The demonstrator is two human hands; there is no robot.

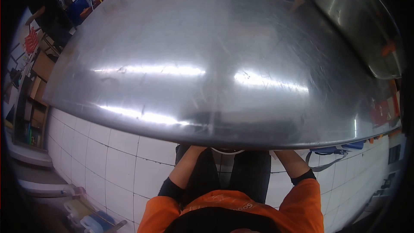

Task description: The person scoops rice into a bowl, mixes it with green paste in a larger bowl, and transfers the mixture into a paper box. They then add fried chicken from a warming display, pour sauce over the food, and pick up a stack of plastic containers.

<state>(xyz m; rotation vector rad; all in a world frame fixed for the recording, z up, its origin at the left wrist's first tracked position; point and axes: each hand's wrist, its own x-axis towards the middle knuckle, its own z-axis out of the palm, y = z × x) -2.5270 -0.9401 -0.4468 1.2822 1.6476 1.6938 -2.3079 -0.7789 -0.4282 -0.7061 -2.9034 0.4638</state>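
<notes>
A wide stainless steel table [207,47] fills most of the head view. Both my hands are hidden beneath its front edge, so their fingers and anything in them cannot be seen. My left forearm [184,171] reaches under the edge beside my left leg. On the other side, my right forearm [294,165] goes under the tabletop too. Between my knees, the pale curved rim of a round container [227,151] shows just below the edge; the rest of it is covered by the table.
A large metal basin [355,21] is at the table's right side. A blue bag with a grey strap [336,150] lies beyond my right arm. Jugs [92,221] stand at lower left, near wooden shelving [34,103]. Another person [49,15] is at far left.
</notes>
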